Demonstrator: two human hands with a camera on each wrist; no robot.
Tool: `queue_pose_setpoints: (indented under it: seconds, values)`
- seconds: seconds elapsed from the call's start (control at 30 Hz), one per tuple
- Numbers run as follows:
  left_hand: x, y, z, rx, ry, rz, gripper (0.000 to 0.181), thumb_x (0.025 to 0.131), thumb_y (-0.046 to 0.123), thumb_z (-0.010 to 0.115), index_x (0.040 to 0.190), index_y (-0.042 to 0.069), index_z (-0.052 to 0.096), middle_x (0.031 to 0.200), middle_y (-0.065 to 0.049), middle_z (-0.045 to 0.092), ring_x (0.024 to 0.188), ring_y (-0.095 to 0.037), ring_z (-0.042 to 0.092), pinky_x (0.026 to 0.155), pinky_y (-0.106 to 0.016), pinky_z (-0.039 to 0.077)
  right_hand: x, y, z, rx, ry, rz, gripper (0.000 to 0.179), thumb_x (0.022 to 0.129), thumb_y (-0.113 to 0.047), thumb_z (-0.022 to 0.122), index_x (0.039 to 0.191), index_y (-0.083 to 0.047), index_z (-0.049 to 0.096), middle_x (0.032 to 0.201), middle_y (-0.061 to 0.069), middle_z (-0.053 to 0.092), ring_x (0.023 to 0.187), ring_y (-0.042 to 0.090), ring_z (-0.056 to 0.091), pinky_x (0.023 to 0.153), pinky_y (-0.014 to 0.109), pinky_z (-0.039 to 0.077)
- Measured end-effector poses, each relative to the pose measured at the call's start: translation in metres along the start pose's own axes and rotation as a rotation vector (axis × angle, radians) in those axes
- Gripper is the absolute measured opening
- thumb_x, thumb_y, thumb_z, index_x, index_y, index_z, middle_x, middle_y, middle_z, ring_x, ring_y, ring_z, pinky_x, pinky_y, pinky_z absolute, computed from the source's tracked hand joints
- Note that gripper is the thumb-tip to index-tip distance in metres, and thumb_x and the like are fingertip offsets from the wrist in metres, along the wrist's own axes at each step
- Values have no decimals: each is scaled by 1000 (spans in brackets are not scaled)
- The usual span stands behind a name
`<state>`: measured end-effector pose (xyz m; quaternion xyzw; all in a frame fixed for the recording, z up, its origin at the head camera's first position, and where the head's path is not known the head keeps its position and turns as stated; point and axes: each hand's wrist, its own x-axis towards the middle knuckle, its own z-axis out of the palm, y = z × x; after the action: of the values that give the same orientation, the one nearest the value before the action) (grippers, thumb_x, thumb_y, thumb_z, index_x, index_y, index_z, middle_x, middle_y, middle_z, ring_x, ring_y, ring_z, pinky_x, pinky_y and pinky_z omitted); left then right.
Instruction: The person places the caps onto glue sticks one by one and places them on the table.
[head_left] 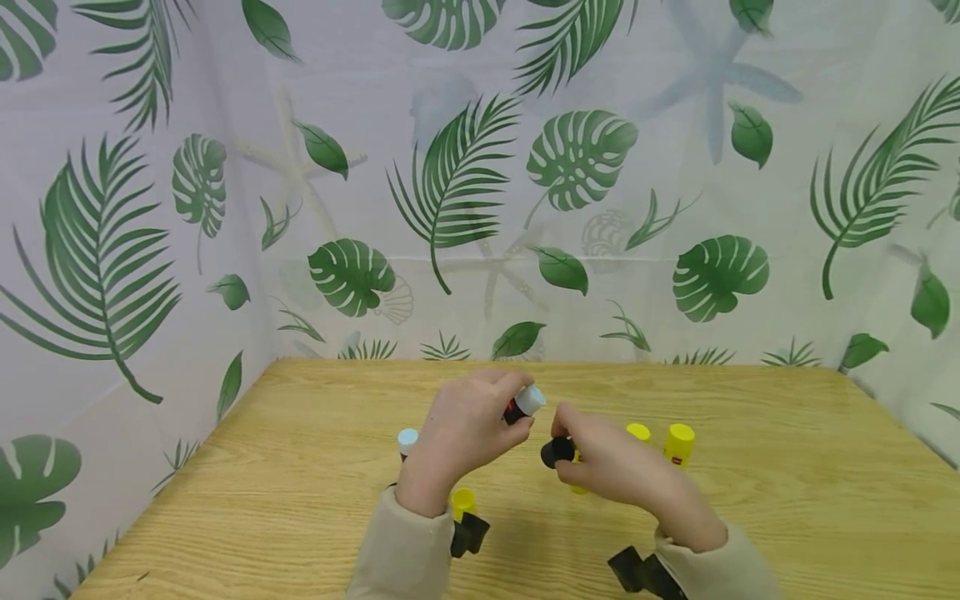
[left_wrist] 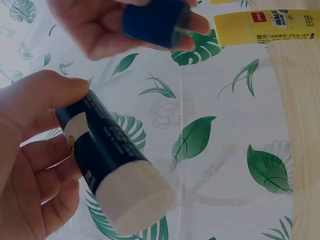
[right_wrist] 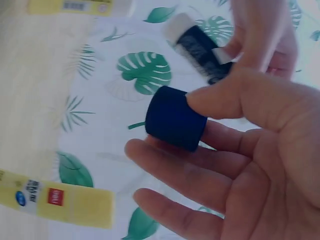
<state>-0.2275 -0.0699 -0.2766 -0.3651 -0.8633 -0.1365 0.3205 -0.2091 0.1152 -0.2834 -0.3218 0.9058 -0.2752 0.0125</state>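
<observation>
Head view: left hand (head_left: 471, 423) grips glue stick (head_left: 529, 401) (likely light, stiff; hold mid-barrel), right hand (head_left: 618, 460) pinches dark cap (head_left: 557, 452).

Dark-and-white glue stick (left_wrist: 112, 142), dark cap (right_wrist: 175, 118), yellow tubes (head_left: 680, 444), white backdrop (head_left: 480, 321) — green leaves (head_left: 722, 279)

On my feed I count two hands, one left hand (head_left: 471, 425) and one right hand (head_left: 617, 461), and two pale sleeves, one left sleeve (head_left: 403, 546) and one right sleeve (head_left: 726, 571). I see two dark tubes with pale ends, one held tube (left_wrist: 107, 142) and one second tube (head_left: 407, 439), plus one loose dark cap (head_left: 556, 451). Of yellow tubes I get three for certain: one near tube (head_left: 463, 502), one middle tube (head_left: 637, 432) and one outer tube (head_left: 680, 444). A yellow patch (head_left: 580, 485) by my right fingers may make four; I can't tell. I count one wooden surface (head_left: 810, 467).
</observation>
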Motion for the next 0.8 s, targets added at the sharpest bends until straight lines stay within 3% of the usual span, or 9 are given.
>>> queue_pose_setpoints:
  seconds: [0.1,0.23,0.5,0.8]
  values:
    - [0,1,1,-3,-9,4,23,74,18,67,95,12,61,81,4,62,62,-7,52,51,-19,42,-4,-5,-3,15,-12,18,20,76,0,58,85,-6,41,60,-1,42,48,8,34,45,21,31]
    - [0,2,1,-6,-20,3,23,74,19,67,95,12,61,82,4,62,64,-7,53,53,-20,43,-6,-9,-4,14,-3,-18,21,75,1,58,84,-7,41,60,-2,39,50,7,32,46,21,29]
    - [1,3,1,-23,-22,17,24,74,19,68,96,11,60,83,3,62,65,-7,53,54,-20,44,-4,-6,-3,-48,89,-108,22,77,-1,61,94,-6,47,80,-2,54,67,8,54,58,23,46]
    - [1,4,0,-17,-29,21,25,75,19,68,97,10,60,83,2,62,65,-7,53,55,-20,44,-5,-8,-6,-59,142,-66,24,78,-3,63,99,-4,51,91,5,59,72,12,57,62,23,47]
